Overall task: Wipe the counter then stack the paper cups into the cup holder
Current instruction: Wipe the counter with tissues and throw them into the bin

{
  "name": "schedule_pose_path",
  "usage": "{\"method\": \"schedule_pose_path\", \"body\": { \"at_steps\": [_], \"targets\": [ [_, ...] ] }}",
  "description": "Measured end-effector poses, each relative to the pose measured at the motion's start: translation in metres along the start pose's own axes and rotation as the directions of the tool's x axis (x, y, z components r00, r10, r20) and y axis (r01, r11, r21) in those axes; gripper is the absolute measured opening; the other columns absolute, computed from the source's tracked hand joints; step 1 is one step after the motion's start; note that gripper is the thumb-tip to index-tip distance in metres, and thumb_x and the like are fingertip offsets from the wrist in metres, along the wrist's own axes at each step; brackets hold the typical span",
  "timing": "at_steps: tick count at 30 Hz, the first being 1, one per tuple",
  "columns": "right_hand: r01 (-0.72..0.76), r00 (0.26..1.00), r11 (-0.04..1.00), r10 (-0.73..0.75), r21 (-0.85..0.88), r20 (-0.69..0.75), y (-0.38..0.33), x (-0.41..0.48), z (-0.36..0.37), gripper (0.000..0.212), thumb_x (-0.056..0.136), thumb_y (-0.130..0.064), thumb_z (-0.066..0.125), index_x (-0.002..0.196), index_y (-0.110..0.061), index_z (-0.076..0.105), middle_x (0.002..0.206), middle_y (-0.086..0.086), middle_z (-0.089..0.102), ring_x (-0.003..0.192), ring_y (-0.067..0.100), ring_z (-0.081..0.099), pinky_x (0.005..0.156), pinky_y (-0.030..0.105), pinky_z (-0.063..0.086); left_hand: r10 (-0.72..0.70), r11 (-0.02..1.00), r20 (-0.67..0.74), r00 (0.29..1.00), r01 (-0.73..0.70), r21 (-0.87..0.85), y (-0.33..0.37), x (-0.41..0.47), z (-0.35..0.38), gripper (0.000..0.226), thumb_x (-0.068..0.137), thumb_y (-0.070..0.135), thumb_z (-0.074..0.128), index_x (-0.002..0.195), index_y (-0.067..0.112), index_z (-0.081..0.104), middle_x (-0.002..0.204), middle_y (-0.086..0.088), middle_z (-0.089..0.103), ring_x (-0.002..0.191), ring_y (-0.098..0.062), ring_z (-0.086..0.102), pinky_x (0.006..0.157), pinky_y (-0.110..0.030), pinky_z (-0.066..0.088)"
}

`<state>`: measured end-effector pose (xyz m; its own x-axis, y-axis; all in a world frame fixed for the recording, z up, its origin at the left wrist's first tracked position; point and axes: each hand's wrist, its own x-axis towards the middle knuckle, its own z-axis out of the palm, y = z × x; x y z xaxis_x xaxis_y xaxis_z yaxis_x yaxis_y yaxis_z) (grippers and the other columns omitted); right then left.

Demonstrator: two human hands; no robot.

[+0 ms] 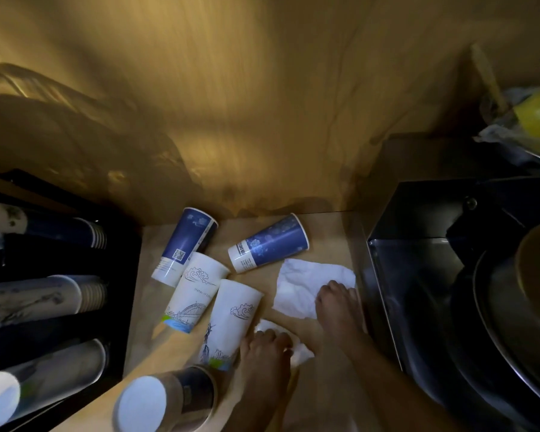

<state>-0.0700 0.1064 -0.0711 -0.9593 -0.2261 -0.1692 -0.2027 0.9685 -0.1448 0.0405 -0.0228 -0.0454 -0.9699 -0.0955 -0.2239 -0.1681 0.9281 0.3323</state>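
Several paper cups lie on their sides on the wooden counter: a blue cup at the back left, another blue cup to its right, and two white printed cups in front. A white paper towel lies spread flat, with my right hand pressing on its near right corner. My left hand covers a smaller crumpled tissue beside the nearer white cup. The black cup holder at the left holds stacks of cups lying sideways.
An upturned stack of cups stands at the near edge of the counter. A dark metal box borders the counter on the right, with round metal trays beyond. A wooden wall closes the back.
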Motion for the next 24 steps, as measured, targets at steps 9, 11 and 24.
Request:
{"method": "schedule_pose_path", "body": {
  "at_steps": [9,11,24],
  "targets": [
    [0.074,0.939,0.806,0.143,0.587,-0.314,-0.026,-0.019,-0.075,0.01,0.085,-0.012,0.056,0.088,-0.005,0.064,0.095,0.012,0.06,0.087,0.025,0.054,0.084,0.044,0.046,-0.157,0.916,-0.372,0.915,-0.006,-0.4,0.023,-0.014,-0.072,0.008,0.085,0.021,0.061,0.09,0.019,0.066,0.085,0.001,0.066,0.078,-0.016,0.059,0.071,-0.033,0.049],
    [0.143,0.926,0.741,0.134,0.656,-0.353,-0.034,-0.023,-0.091,0.006,0.085,-0.01,0.059,0.085,-0.006,0.063,0.093,0.01,0.058,0.086,0.023,0.053,0.078,0.037,0.046,-0.176,0.899,-0.453,0.874,-0.045,-0.436,0.028,-0.023,-0.092,0.003,0.082,0.016,0.063,0.083,0.019,0.065,0.075,0.007,0.059,0.07,-0.011,0.054,0.062,-0.025,0.044],
    [0.538,0.78,0.575,-0.061,0.616,-0.623,-0.124,-0.105,-0.163,0.003,0.08,-0.009,0.065,0.079,-0.007,0.063,0.084,0.0,0.056,0.069,0.005,0.05,0.061,0.013,0.041,-0.32,0.795,-0.728,0.606,-0.246,-0.554,-0.024,-0.132,-0.195,0.034,0.081,0.015,0.069,0.074,0.045,0.054,0.075,0.013,0.063,0.074,0.0,0.06,0.065,-0.002,0.043]
  ]
}}
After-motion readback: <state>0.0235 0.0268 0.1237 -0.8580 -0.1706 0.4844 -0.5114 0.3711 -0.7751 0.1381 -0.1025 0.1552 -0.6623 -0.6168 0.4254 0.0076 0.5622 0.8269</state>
